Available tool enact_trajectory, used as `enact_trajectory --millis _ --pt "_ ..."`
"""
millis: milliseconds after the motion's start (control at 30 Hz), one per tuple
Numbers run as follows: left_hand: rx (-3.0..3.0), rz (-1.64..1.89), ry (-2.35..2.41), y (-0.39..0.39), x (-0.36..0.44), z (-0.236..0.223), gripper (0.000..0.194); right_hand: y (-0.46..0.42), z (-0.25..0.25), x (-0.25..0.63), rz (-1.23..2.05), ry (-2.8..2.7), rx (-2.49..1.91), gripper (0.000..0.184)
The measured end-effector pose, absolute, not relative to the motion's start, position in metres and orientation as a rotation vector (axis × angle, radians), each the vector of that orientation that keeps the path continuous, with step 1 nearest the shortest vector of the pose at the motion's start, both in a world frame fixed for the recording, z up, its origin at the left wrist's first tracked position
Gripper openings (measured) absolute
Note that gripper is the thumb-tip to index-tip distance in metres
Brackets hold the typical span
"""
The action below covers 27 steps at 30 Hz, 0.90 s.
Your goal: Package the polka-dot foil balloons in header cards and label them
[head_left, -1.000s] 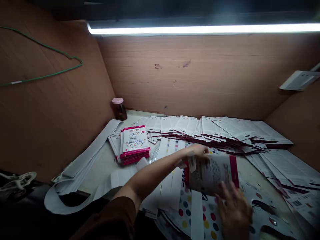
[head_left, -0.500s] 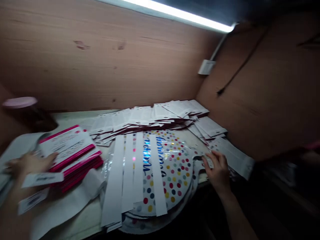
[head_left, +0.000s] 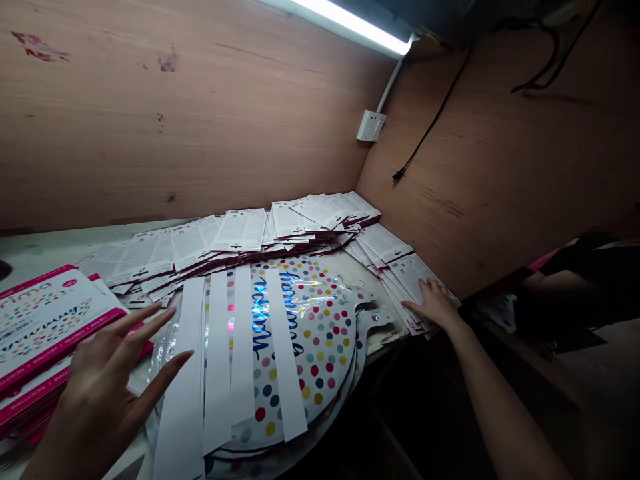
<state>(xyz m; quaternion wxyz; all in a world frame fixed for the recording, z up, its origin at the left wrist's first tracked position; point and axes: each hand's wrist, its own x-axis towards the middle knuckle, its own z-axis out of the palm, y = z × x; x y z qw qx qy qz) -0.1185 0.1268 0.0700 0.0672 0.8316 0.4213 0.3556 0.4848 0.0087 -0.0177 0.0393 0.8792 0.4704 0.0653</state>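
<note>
My left hand (head_left: 107,373) is raised with fingers spread, holding nothing, between a stack of pink-edged balloon packets (head_left: 37,353) and the white paper strips (head_left: 183,373). Those strips lie across flat foil balloons (head_left: 320,333) printed with coloured dots and blue lettering, the top one with its tail to the right. On the right, my right hand (head_left: 435,307) rests over a fanned pile of white printed packets (head_left: 387,250), thumb stretched out to the left. Its fingertips touch the top packet, and I see no grip on one.
A long row of overlapping white packets (head_left: 240,230) runs along the back wooden wall. A white socket (head_left: 371,125) and a hanging black cable (head_left: 423,143) are on the walls beneath a tube light (head_left: 360,27). Part of another person (head_left: 565,293) shows at the far right.
My view has swung right. My right hand has left the balloon tail for the packets on the right. My left hand has come away from the pink-edged stack, and the labels on it are gone.
</note>
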Motion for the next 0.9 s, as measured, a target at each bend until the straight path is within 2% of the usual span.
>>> enact_trajectory --millis 167,367,533,733,800,900 --pt "2.495 1.009 1.282 0.116 -0.091 0.079 0.055 0.015 -0.006 0.484 0.203 1.438 2.575 0.065" --pt "2.576 0.891 1.179 0.111 -0.088 0.067 0.050 0.032 -0.007 0.460 0.281 1.421 2.469 0.065" --pt "2.592 0.802 1.131 0.109 -0.084 0.060 0.045 0.025 -0.002 0.451 0.415 1.388 2.453 0.051" --pt "2.592 0.760 1.007 0.112 -0.070 0.053 0.043 0.012 0.000 0.453 0.349 1.415 2.419 0.037" --pt "2.595 0.742 0.976 0.112 -0.065 0.051 0.044 0.011 -0.006 0.453 0.330 1.404 2.422 0.045" --pt "2.592 0.724 0.974 0.111 -0.063 0.048 0.044 0.009 -0.014 0.456 0.289 1.430 2.409 0.067"
